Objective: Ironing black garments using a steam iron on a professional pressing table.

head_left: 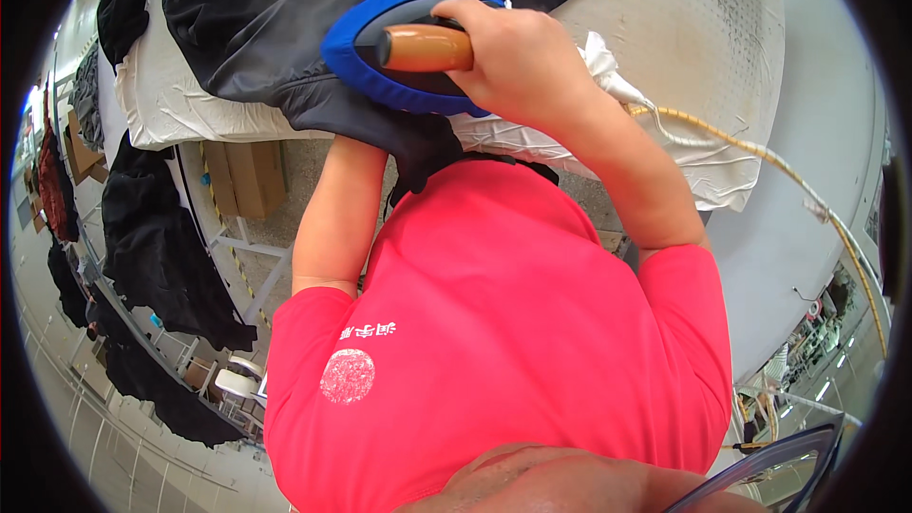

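My right hand (524, 59) is wrapped round the brown handle of a steam iron (366, 85) with a bright blue rim. The iron rests on or just above a black garment (261, 62); I cannot tell whether it touches the cloth. That garment lies wrinkled across a padded ironing table (655, 57) with a white cover, and one end hangs over the near edge toward me. My left forearm (340, 199) reaches up under the hanging end, and the cloth hides my left hand and its fingers.
A yellowish hose and a white cord (750, 144) run from the iron to the right. White cloth (608, 71) is bunched beside my right wrist. Cardboard boxes (245, 179) stand under the table at left. Black garments (157, 237) hang on the left side.
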Demonstrator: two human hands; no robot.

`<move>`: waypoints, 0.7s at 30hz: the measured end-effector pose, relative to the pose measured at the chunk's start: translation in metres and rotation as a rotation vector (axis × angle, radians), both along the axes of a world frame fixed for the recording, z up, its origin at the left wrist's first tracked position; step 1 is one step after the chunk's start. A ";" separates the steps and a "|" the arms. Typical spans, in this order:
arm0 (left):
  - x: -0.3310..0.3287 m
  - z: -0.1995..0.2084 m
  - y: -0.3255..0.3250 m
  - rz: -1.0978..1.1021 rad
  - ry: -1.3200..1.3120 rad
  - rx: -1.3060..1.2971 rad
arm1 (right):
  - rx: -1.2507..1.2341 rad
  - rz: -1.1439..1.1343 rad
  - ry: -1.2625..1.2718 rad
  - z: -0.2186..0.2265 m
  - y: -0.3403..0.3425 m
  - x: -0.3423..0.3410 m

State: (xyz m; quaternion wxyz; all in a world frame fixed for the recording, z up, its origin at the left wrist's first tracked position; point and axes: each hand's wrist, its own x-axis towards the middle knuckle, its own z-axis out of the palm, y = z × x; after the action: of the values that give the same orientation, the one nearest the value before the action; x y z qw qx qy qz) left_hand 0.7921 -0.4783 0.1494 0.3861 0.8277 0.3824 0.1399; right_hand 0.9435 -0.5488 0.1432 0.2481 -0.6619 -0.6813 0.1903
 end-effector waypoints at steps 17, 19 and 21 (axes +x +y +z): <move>-0.066 -0.062 0.004 0.511 -0.476 -0.637 | -0.517 -0.715 -0.529 -0.088 -0.062 0.217; -0.074 -0.070 0.003 0.536 -0.513 -0.719 | 0.246 -0.410 -0.680 -0.072 -0.034 0.167; -0.075 -0.080 0.005 0.545 -0.555 -0.808 | -0.067 -0.363 -0.003 -0.036 0.000 0.095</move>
State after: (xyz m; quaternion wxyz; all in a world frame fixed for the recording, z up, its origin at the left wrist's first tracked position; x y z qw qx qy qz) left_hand 0.7168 -0.4729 0.0696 0.7085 0.4174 0.4898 0.2897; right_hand 1.0380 -0.5488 0.1073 0.2553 -0.7820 -0.5444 0.1639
